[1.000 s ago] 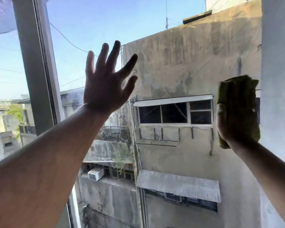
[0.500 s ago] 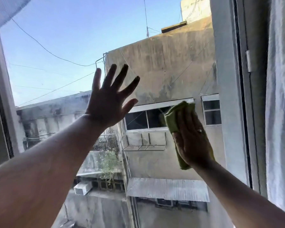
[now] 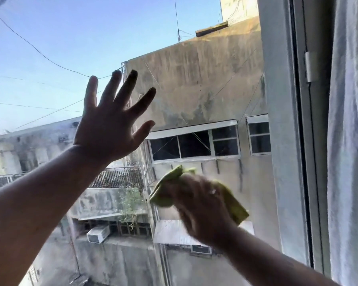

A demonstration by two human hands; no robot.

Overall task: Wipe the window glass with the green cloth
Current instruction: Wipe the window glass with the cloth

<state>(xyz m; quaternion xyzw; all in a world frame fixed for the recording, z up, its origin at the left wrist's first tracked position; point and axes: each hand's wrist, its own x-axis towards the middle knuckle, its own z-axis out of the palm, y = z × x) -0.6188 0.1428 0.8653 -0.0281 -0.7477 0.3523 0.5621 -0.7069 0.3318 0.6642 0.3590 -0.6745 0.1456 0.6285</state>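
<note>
The window glass (image 3: 205, 79) fills most of the view, with sky and a stained concrete building behind it. My left hand (image 3: 110, 124) is flat against the pane at upper left, fingers spread, holding nothing. My right hand (image 3: 201, 205) presses the crumpled green cloth (image 3: 165, 193) onto the glass at lower centre; the cloth sticks out on both sides of the hand, which is motion-blurred. Much of the cloth is hidden under the palm.
The window frame (image 3: 310, 141) runs down the right side with a small white latch (image 3: 308, 67). A white curtain (image 3: 349, 141) hangs at the far right edge.
My right hand has slid the cloth leftward from the frame and then down across the pane. My left hand has stayed spread on the glass while the view shifted right.
</note>
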